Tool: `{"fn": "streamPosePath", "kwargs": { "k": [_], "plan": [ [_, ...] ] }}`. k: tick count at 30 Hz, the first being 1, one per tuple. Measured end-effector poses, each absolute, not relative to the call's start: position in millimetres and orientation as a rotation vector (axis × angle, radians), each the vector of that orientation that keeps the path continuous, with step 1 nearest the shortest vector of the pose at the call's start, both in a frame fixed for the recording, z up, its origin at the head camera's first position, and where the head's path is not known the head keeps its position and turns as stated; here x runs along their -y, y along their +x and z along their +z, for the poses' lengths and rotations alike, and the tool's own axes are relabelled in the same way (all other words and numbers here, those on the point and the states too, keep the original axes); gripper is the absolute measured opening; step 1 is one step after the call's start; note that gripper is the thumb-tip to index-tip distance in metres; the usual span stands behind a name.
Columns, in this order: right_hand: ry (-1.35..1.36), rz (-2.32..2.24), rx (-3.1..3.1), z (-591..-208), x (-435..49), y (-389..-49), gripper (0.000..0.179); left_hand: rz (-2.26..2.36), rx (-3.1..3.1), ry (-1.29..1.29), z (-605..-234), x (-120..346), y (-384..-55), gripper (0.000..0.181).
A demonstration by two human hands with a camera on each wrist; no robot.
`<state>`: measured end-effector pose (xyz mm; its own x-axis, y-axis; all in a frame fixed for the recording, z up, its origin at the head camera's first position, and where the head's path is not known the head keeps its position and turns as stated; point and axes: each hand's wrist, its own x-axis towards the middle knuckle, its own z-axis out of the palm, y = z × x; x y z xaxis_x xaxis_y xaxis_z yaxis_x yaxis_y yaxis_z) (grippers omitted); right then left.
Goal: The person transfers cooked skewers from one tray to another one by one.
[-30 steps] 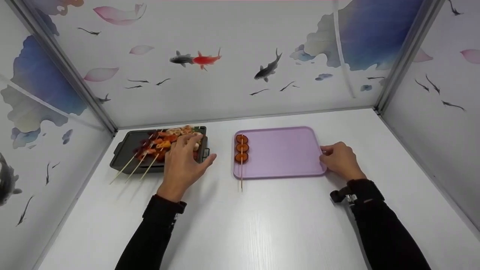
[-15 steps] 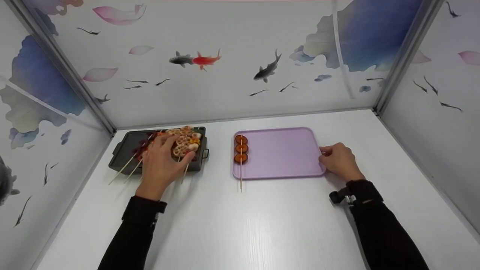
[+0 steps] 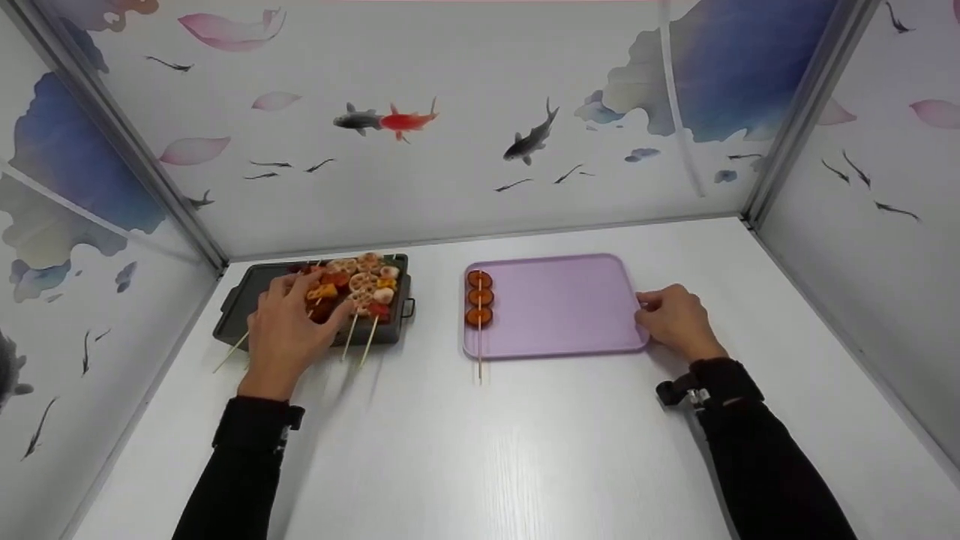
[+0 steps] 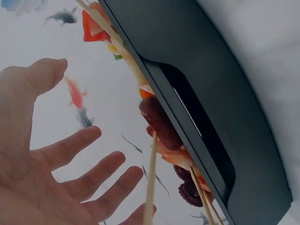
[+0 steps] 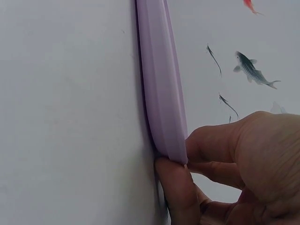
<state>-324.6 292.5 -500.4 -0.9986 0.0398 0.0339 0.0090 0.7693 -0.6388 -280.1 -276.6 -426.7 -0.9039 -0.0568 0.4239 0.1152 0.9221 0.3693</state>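
Observation:
My left hand (image 3: pixel 281 334) hovers over a dark grey grill tray (image 3: pixel 241 300) loaded with several food skewers. In the left wrist view, its fingers are spread and relaxed with nothing held, beside the skewer sticks at the grill's edge (image 4: pixel 211 61). Toward the grill's right end lie skewers of lotus root slices (image 3: pixel 363 282) and mixed pieces (image 3: pixel 384 294); others are partly hidden behind my hand. My right hand (image 3: pixel 681 324) pinches the right edge of a lilac tray (image 3: pixel 562 307) between thumb and fingers. A skewer with three round brown-orange slices (image 3: pixel 480 298) lies along that tray's left side.
Both trays stand on a white table (image 3: pixel 510 435), near the back panel (image 3: pixel 450 195), which has painted fish. Side panels rise at left and right. Several stick ends jut over the grill's front edge, and the tray skewer's stick (image 3: pixel 480 367) overhangs its front rim.
My left hand has moved left across the grill, from its right end toward the middle, uncovering the lotus root and mixed skewers. My right hand stays at the lilac tray's edge.

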Motion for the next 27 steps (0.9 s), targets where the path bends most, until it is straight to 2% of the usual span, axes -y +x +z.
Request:
{"fn": "streamPosePath", "kwargs": {
  "k": [19, 27],
  "plan": [
    [-0.052, 1.069, 2.891, -500, -293, -324, 0.041, -0.494, 2.630, 0.059, -425, 313, -279, 0.071],
    [-0.046, 1.067, 2.892, -500, -293, -325, 0.040, -0.504, 2.674, 0.152, -426, 332, -277, 0.075]
  ]
}}
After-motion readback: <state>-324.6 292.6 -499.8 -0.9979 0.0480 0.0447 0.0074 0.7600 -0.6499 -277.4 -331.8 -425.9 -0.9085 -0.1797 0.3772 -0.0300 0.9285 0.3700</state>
